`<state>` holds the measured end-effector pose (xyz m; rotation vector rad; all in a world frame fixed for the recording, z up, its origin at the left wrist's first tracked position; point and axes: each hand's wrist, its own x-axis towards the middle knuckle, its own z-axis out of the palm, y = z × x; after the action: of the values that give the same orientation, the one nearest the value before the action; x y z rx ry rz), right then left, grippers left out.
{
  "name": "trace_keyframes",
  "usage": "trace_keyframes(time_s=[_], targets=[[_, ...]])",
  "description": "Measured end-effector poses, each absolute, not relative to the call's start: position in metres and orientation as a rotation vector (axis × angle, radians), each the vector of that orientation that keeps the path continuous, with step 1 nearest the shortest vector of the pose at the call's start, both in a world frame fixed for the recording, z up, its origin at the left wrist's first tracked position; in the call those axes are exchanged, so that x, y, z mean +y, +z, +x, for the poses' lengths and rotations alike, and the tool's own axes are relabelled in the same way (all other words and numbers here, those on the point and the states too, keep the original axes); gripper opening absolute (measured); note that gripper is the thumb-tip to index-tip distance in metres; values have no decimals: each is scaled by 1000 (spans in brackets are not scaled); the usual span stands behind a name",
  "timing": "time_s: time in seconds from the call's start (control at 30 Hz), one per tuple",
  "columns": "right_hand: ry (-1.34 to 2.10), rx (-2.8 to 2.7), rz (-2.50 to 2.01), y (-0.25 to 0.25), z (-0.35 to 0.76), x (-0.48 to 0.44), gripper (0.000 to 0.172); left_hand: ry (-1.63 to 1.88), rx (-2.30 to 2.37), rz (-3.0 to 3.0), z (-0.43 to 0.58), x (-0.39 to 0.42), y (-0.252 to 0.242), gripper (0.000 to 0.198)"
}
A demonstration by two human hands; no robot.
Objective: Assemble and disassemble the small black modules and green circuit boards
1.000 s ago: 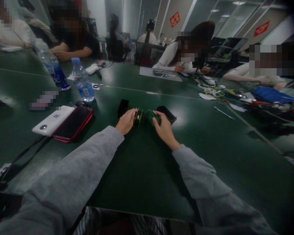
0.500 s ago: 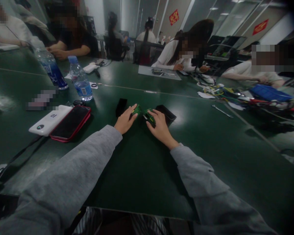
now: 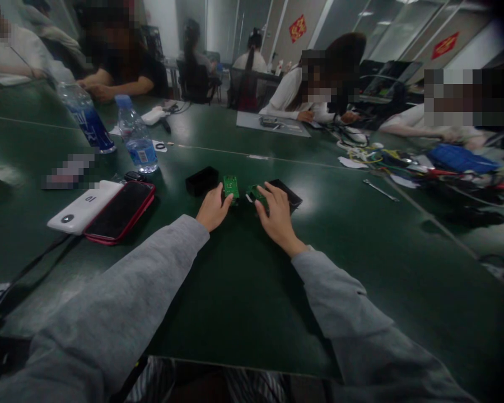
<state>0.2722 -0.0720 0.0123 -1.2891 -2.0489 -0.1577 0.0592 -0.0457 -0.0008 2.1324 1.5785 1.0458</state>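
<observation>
**Two small green boards under the hands at mid-desk**

The left hand (image 3: pixel 213 208) lies on the dark green desk (image 3: pixel 243 291), well in from its near edge. Its fingers are curled and pressed together, and with the thumb they pinch the near end of a small green circuit board (image 3: pixel 231 186). The board's long axis runs from the near edge toward the far edge. Its green face is turned up toward the camera, and its free end points away from the person.

Just beside it, the right hand (image 3: pixel 277 215) rests palm down with its fingers spread loosely over a second green board (image 3: pixel 255 193). That board is mostly hidden and seems to slant across the desk; its exact heading cannot be told.

A black block (image 3: pixel 201 180) sits just left of the first board. A flat black cover (image 3: pixel 289 194) lies against the far side of the right hand's fingers. Both sleeves are grey.

Toward the left edge lie a white power bank (image 3: pixel 82 206) and a red-cased phone (image 3: pixel 120 211), touching side by side. Two water bottles (image 3: pixel 136 137) stand beyond them. Toward the right lie a thin metal tool (image 3: pixel 380 190) and a tangle of wires with a blue pouch (image 3: pixel 462 158).

Other people sit along the far edge, one at a grey mat (image 3: pixel 273 124). Behind them are glass partitions and red wall decorations (image 3: pixel 299 29). The light is dim.
</observation>
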Motion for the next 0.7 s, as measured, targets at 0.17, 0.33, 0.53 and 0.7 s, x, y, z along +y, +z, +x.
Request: trace_keyframes(time_s=[0.17,0.33,0.53,0.7], targets=[[-338,-1753,-1415,16,309,-59,43,1226,1597,2420,48,-51,18,37],[-40,-1758,-1554,-5,346,-41,56,1174,1877,2411,22,-37,17,39],[7,-1945,-1457,-6,345,-72,48,945,1841,2395,12,-27,5,50],[-6,-1890,-1539,-3,371,-112,60,907,1823,2425,15,-33,10,50]])
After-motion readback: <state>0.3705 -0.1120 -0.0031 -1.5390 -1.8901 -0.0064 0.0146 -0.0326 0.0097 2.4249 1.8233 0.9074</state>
